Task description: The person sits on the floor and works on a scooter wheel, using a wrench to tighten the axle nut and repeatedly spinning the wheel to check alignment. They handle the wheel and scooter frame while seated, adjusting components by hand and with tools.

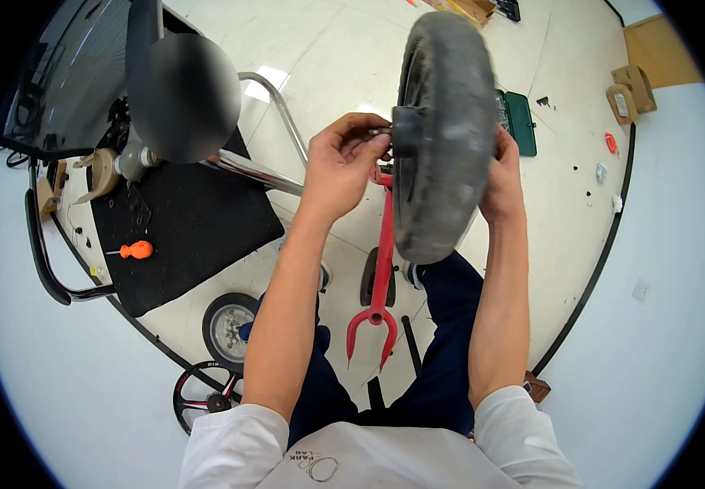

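Note:
A small wheel with a worn black tyre (pixel 454 138) is held upright in front of me, above the floor. My left hand (pixel 342 159) has thumb and fingers pinched on the thin metal axle end (pixel 381 130), which sticks out of the dark hub (pixel 405 130). Whether a nut sits under those fingertips I cannot make out. My right hand (pixel 503 179) grips the wheel from its other side, its fingers partly hidden behind the tyre. Below the wheel stands a red forked frame (pixel 382 261), its two prongs pointing toward me.
On the left, a black chair seat (pixel 206 261) carries an orange-handled screwdriver (pixel 136 250). Another wheel (pixel 209 324) and a black-and-red wheel (pixel 183 389) are at lower left. A green toolbox (pixel 522 126) lies open beyond my right hand. Cardboard boxes (pixel 633 90) stand at right.

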Demonstrator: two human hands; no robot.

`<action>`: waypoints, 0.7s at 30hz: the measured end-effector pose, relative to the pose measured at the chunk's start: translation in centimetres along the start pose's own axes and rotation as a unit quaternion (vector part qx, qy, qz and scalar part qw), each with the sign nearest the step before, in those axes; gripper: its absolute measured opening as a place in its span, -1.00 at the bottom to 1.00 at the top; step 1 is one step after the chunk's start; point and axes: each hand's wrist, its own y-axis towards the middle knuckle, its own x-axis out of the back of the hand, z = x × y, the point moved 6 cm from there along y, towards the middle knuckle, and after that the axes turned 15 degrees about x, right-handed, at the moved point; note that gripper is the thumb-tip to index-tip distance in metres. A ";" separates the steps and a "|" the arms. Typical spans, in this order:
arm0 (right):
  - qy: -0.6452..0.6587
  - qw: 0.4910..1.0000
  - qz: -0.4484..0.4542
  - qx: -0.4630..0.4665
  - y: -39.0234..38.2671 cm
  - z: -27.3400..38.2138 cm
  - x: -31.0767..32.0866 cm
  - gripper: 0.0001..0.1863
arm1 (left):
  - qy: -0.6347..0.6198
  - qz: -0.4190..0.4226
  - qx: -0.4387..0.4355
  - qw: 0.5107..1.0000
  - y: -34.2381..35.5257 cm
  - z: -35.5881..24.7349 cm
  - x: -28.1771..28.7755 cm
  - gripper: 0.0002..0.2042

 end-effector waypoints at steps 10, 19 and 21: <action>-0.088 0.995 0.043 0.000 0.2 1.0 -0.9 -0.83 | 0.017 -0.035 0.046 0.998 -0.4 0.1 1.3 -0.77; -0.038 0.999 -0.026 -0.017 0.2 0.7 0.7 -0.83 | -0.023 -0.029 0.068 0.997 -0.6 1.1 -0.3 -0.80; -0.062 0.997 -0.021 -0.027 0.2 1.0 0.2 -0.80 | -0.045 -0.024 0.101 0.994 0.0 2.9 0.3 -0.78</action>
